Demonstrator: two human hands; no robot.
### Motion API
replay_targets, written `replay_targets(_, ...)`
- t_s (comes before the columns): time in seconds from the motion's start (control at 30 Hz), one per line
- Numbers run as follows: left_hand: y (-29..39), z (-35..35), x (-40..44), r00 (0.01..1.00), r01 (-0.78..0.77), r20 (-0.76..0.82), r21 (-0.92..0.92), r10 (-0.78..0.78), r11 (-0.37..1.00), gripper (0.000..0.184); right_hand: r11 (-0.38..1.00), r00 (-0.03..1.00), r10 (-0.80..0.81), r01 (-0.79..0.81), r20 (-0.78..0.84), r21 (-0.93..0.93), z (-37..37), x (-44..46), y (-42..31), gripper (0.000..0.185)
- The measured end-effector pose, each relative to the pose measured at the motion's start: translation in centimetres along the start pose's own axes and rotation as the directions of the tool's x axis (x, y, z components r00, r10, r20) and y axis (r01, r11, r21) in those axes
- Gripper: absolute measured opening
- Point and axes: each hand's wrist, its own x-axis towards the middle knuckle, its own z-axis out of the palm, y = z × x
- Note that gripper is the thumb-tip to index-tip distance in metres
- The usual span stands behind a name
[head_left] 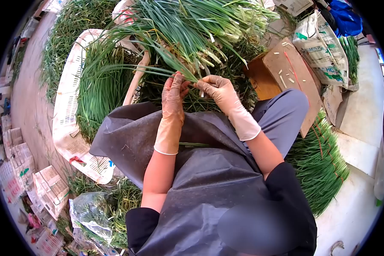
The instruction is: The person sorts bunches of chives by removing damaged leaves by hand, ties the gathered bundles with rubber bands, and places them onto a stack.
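Note:
Both of my hands wear thin, stained gloves and meet above my lap. My right hand pinches the pale stem end of a few garlic chives; their green leaves fan out up and to the left. My left hand has its fingers curled against the same chives, just left of the right hand. Right beyond my hands lies a large heap of loose chives, white ends toward the right. Trimmings lie beneath my hands.
At left stands a white plastic basket with chives laid in it. A cardboard box is on the right, with scraps on it. Tied chive bundles lie beside my right leg. A printed bag sits at upper right. A dark apron covers my lap.

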Motion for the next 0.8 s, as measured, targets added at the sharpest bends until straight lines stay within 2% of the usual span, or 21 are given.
replay_targets(0.03,0.1,0.1,-0.2,0.981,0.022,-0.196,0.121,0.002,0.992,0.033,0.979,0.974,-0.156,0.131,-0.164,-0.154,0.7,-0.2,0.4,0.017)
replay_targets(0.1,-0.3,-0.6,-0.1,0.985,0.009,-0.169,0.172,0.021,0.985,0.033,0.948,0.937,-0.298,0.268,-0.182,-0.174,1.9,-0.9,1.1,0.008)
replay_targets(0.17,-0.1,-0.9,-0.1,1.000,0.015,0.002,0.116,-0.015,0.993,0.031,0.985,0.993,-0.048,0.065,-0.107,0.162,1.8,-0.8,1.4,0.008)
replay_targets(0.2,0.0,-1.0,-0.1,0.999,0.031,0.036,0.031,-0.032,0.999,0.031,0.985,0.993,-0.044,0.061,-0.109,0.162,1.7,-0.7,1.4,0.008)
replay_targets(0.27,0.3,-0.8,-0.4,0.995,0.035,0.096,-0.005,-0.034,0.999,0.032,0.963,0.988,0.135,-0.114,-0.071,0.244,1.1,-0.6,1.1,0.011)
replay_targets(0.3,0.5,-0.7,-0.5,0.987,0.038,0.157,-0.039,-0.031,0.999,0.032,0.963,0.988,0.135,-0.114,-0.071,0.245,1.0,-0.9,0.9,0.011)
replay_targets(0.37,1.1,-0.5,-0.4,0.991,0.050,0.128,-0.062,-0.042,0.997,0.032,0.983,0.994,0.069,-0.053,-0.086,0.173,0.5,-1.7,0.5,0.017)
replay_targets(0.4,1.4,-1.1,0.0,0.997,-0.015,0.073,-0.045,0.019,0.999,0.032,0.998,0.999,0.009,-0.006,-0.046,0.064,-0.9,-1.8,1.2,0.015)
replay_targets(0.43,1.8,-1.6,0.2,0.997,-0.082,0.016,-0.026,0.082,0.996,0.031,0.978,0.998,0.042,-0.049,-0.041,-0.200,-2.4,-1.8,2.4,0.019)
replay_targets(0.47,2.4,-2.1,0.3,0.995,-0.095,-0.003,-0.049,0.095,0.994,0.031,0.641,0.999,0.034,-0.054,-0.042,-0.766,-4.7,-1.6,3.8,0.022)
replay_targets(0.5,3.2,-2.1,0.1,0.995,-0.103,-0.008,-0.049,0.103,0.993,0.031,0.271,0.981,0.188,-0.010,0.043,-0.963,-6.9,-1.4,5.0,0.025)
replay_targets(0.57,4.4,-1.8,-0.5,0.974,-0.224,-0.070,-0.161,0.215,0.961,0.032,-0.137,0.997,-0.072,-0.019,-0.010,-0.990,-6.2,-2.9,4.2,0.026)
replay_targets(0.6,4.9,-2.4,-0.3,0.959,-0.276,-0.113,-0.149,0.261,0.950,0.026,0.165,0.989,-0.140,-0.029,-0.052,-0.986,-5.5,-2.7,3.0,0.029)
replay_targets(0.63,5.5,-2.5,-1.0,0.937,-0.346,-0.104,-0.141,0.333,0.928,0.026,0.422,0.962,-0.270,0.086,-0.035,-0.903,-4.2,-1.9,1.9,0.026)
replay_targets(0.67,6.3,-2.3,-1.7,0.924,-0.382,-0.092,-0.139,0.372,0.914,0.026,0.539,0.926,-0.367,0.138,-0.084,-0.831,-1.6,-1.6,-0.2,0.022)
replay_targets(0.7,6.9,-2.1,-2.0,0.907,-0.420,-0.074,-0.136,0.414,0.897,0.027,0.532,0.906,-0.412,0.149,-0.101,-0.833,-0.1,-0.6,-0.6,0.023)
replay_targets(0.73,6.9,-2.2,-1.7,0.904,-0.415,-0.136,-0.048,0.406,0.909,0.023,0.394,0.847,-0.530,0.213,-0.031,-0.894,1.7,0.5,-1.4,0.025)
replay_targets(0.77,6.3,-2.9,-0.9,0.904,-0.416,-0.132,-0.047,0.407,0.908,0.023,0.176,0.831,-0.555,0.157,0.034,-0.972,2.8,2.1,-1.2,0.027)
replay_targets(0.8,5.5,-4.1,0.0,0.951,-0.247,-0.209,-0.071,0.228,0.966,0.021,0.036,0.695,-0.712,0.171,0.095,-0.985,3.5,4.3,-0.1,0.026)
